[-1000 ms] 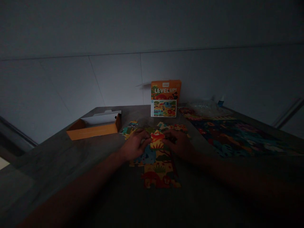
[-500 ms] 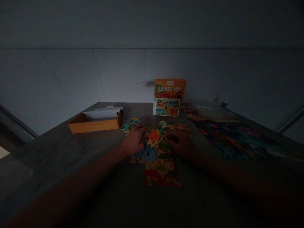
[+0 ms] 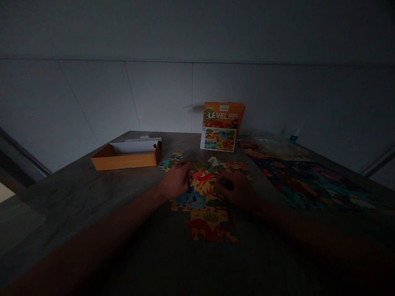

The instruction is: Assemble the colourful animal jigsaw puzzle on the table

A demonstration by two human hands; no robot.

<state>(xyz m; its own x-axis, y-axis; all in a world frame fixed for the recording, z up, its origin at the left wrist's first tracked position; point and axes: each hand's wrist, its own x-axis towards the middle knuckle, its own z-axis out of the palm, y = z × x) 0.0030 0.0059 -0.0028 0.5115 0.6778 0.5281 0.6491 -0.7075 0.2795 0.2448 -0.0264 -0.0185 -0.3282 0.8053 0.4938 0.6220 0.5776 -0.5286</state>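
A bright red-and-yellow puzzle piece (image 3: pixel 203 181) spans the gap between my hands, above other pieces. My left hand (image 3: pixel 176 181) pinches its left side with curled fingers. At its right side, my right hand (image 3: pixel 237 187) has thumb and fingertips together on the edge. Beneath and nearer to me lies a joined strip of puzzle (image 3: pixel 211 218) with red animals and a green plant. Blue elephant pieces (image 3: pixel 191 200) sit just below my left hand. Loose pieces (image 3: pixel 173 159) lie beyond the left hand, and more orange pieces (image 3: pixel 237 166) beyond the right. Dim light hides fine detail.
An open orange box tray (image 3: pixel 126 161) stands at the left. The "LEVEL UP!" box (image 3: pixel 224 113) is upright at the back, a picture card (image 3: pixel 218 139) leaning against it. A dark colourful puzzle (image 3: pixel 311 181) covers the right side, with clear plastic wrap (image 3: pixel 268 139) behind.
The piece between my hands has turned from tilted to flatter, and its red picture shows more fully, reaching my right fingertips. The view has shifted slightly left; both hands stay near the same spot.
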